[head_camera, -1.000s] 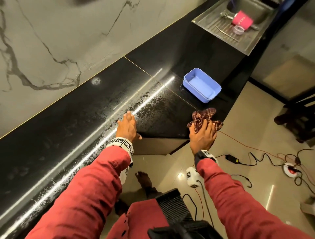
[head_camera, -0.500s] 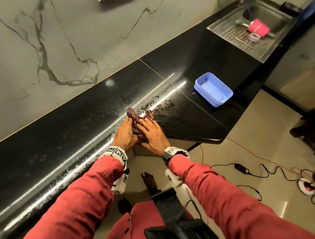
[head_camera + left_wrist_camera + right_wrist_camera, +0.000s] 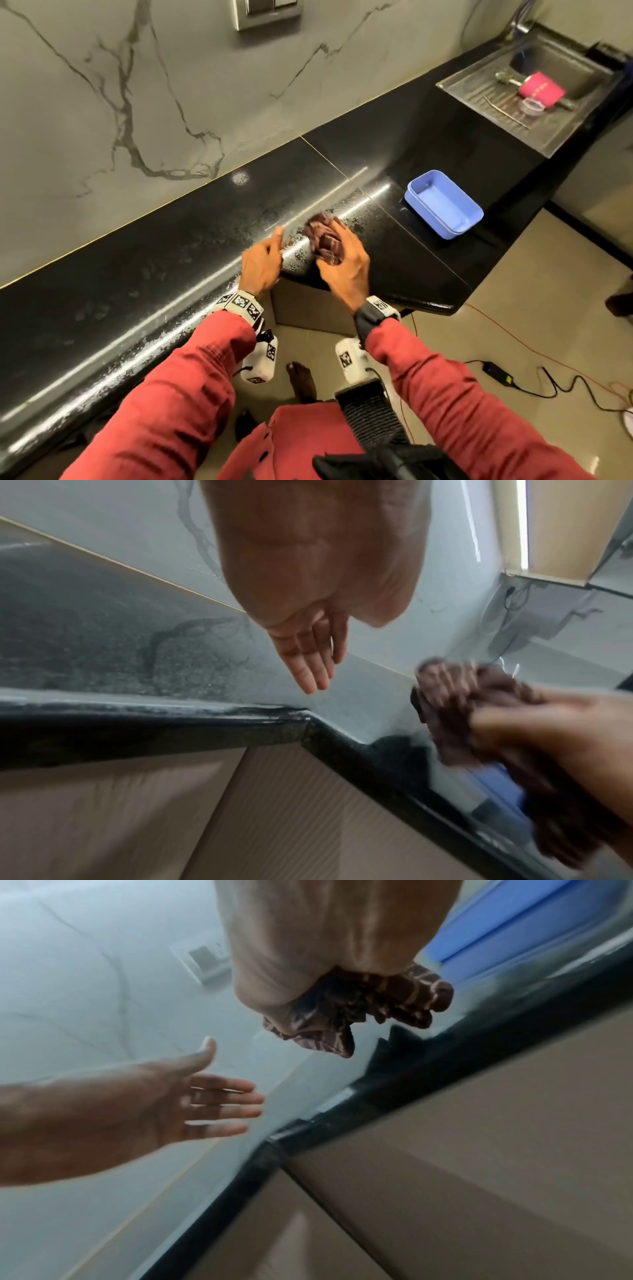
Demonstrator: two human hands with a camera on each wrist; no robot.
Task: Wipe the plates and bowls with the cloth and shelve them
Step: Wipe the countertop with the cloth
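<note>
Over the black counter (image 3: 178, 240), right hand (image 3: 346, 263) grips the bunched cloth (image 3: 323, 236).
Left hand (image 3: 262, 262) flat-fingered, holding nothing; the crumpled cloth shows no clear long axis.

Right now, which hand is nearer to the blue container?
Right. The right hand, gripping the checked cloth, is closer to the blue container; the left hand is farther away, beyond it.
</note>
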